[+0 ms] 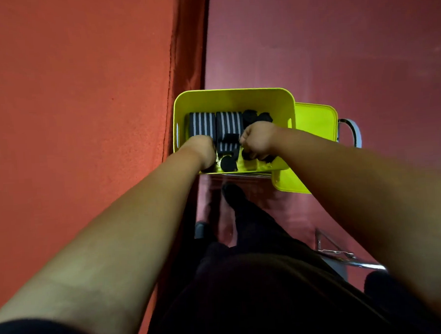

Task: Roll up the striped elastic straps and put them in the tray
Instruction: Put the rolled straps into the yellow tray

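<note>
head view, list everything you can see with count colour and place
tray: 1, lime yellow, centre
lid: 1, lime yellow, right of tray, partly behind it
striped rolls: 2, black and white, back left of tray
third roll: 1, black and white, mid tray, between the hands
black rolls: several, black, back right and front of tray
strap: 1, grey and black, right of lid
cloth: 1, red, left
metal frame: 1, silver, lower right
left hand: 1, in tray, left of third roll, fingers hidden
right hand: 1, in tray, fingers curled, pinching third roll's right edge
</note>
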